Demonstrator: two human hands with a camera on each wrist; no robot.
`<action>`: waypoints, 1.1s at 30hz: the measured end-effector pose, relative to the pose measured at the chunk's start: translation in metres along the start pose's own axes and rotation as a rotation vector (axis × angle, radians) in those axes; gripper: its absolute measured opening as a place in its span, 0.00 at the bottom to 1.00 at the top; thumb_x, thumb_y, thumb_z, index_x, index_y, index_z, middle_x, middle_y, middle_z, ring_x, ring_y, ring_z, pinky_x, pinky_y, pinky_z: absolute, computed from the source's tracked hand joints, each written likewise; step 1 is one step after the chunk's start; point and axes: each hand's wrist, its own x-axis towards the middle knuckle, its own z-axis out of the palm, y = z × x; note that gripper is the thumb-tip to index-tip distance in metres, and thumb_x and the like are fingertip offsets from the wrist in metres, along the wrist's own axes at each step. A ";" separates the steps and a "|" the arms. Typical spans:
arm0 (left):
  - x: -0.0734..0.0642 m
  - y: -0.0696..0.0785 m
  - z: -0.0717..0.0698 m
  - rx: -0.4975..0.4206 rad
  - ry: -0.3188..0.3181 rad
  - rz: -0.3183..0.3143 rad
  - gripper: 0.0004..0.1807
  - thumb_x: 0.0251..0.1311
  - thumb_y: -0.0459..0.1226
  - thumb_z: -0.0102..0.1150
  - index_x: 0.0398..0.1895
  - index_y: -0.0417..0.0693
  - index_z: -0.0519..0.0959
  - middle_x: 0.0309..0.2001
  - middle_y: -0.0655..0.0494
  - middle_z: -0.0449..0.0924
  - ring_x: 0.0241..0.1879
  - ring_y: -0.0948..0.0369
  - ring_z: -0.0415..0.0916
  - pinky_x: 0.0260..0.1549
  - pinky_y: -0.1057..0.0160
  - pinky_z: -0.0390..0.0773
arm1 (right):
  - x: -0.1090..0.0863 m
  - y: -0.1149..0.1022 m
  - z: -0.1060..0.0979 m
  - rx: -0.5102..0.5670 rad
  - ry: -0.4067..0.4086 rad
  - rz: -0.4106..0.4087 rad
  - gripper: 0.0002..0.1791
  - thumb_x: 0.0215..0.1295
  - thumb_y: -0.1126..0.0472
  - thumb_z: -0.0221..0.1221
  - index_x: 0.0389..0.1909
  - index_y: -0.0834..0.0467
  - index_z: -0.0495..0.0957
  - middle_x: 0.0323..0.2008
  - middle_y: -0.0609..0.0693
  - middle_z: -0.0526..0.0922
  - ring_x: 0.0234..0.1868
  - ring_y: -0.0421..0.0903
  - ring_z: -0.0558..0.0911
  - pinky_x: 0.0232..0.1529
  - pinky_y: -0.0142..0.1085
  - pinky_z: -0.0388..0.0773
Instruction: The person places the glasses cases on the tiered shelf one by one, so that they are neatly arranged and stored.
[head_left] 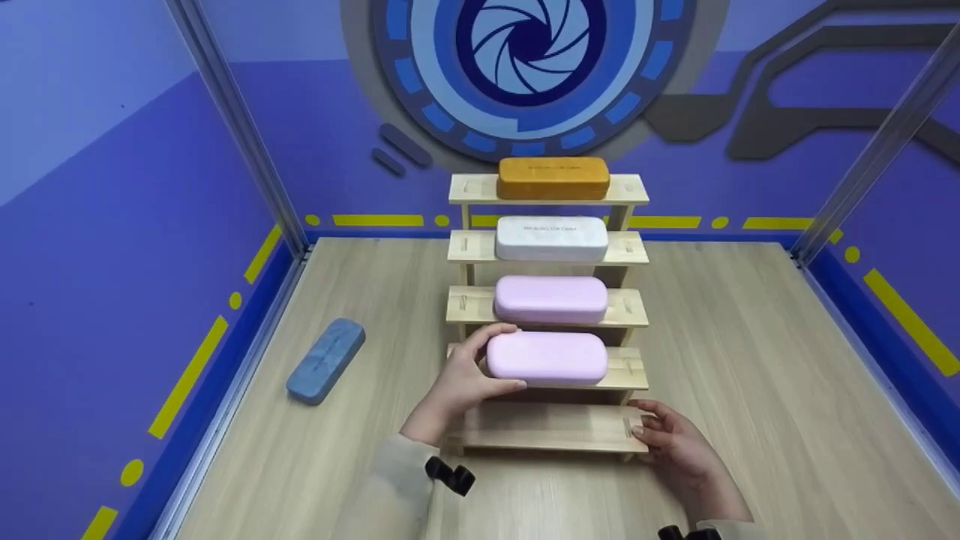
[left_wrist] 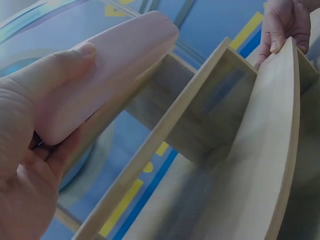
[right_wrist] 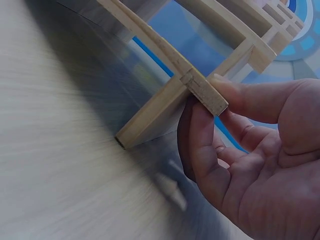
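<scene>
My left hand [head_left: 466, 375] grips the left end of a pink glasses case [head_left: 547, 358], thumb on one side and fingers on the other, at the second step from the bottom of a wooden tiered rack [head_left: 555, 427]. In the left wrist view the pink case [left_wrist: 112, 70] overlaps a shelf board. My right hand [head_left: 679, 442] pinches the right end of the rack's lowest board between thumb and fingers. The right wrist view has that board end [right_wrist: 202, 92] between my thumb and curled fingers. Another pink case [head_left: 551, 298] rests on the step above.
A white case [head_left: 552, 238] and an orange case [head_left: 553, 178] sit on the upper two steps. At left, a blue case [head_left: 326, 361] lies on the wooden table [head_left: 750, 337]. Blue printed walls [head_left: 135, 187] with metal corner posts enclose the table on three sides.
</scene>
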 end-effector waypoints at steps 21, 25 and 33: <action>0.013 -0.014 0.008 0.324 -0.046 -0.010 0.42 0.44 0.42 0.84 0.66 0.51 0.75 0.67 0.51 0.76 0.66 0.53 0.74 0.70 0.49 0.70 | 0.000 -0.001 0.002 -0.006 0.041 0.027 0.38 0.71 0.63 0.61 0.75 0.69 0.54 0.48 0.45 0.85 0.44 0.41 0.87 0.43 0.36 0.86; 0.015 -0.014 0.007 0.383 -0.070 -0.028 0.43 0.45 0.43 0.83 0.67 0.49 0.75 0.68 0.50 0.75 0.67 0.51 0.74 0.71 0.48 0.70 | -0.001 -0.001 0.002 -0.008 0.021 0.021 0.38 0.72 0.64 0.59 0.76 0.69 0.52 0.49 0.44 0.85 0.45 0.41 0.87 0.44 0.36 0.86; 0.018 -0.015 0.006 0.440 -0.112 -0.050 0.44 0.47 0.43 0.82 0.69 0.46 0.73 0.69 0.48 0.74 0.67 0.50 0.73 0.71 0.49 0.70 | 0.000 0.000 0.001 0.006 0.024 0.020 0.37 0.72 0.64 0.60 0.75 0.69 0.54 0.48 0.44 0.85 0.45 0.41 0.86 0.44 0.35 0.86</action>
